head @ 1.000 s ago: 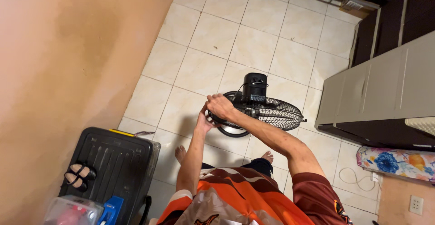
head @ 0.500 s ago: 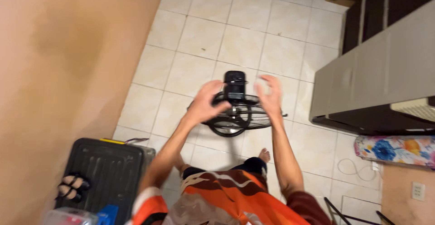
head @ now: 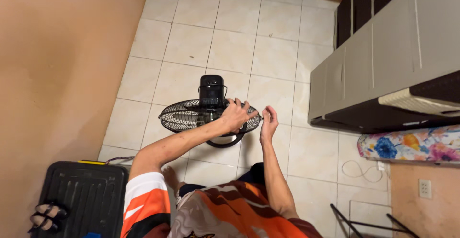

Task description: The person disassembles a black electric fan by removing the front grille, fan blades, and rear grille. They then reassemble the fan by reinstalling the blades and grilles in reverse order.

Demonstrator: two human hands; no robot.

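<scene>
Black electric fan (head: 201, 116) on pale tiled floor, upright on round base. Wire grille round, seen from above, nearly edge-on. Boxy black motor housing behind grille, toward far side. Grille rim gripped at right edge, partly hidden there. Blades not discernible through wires.

A black ribbed case (head: 81, 197) lies by the wall; grey cabinet (head: 378, 60) stands opposite, possibly beside floral fabric (head: 412, 144).
</scene>
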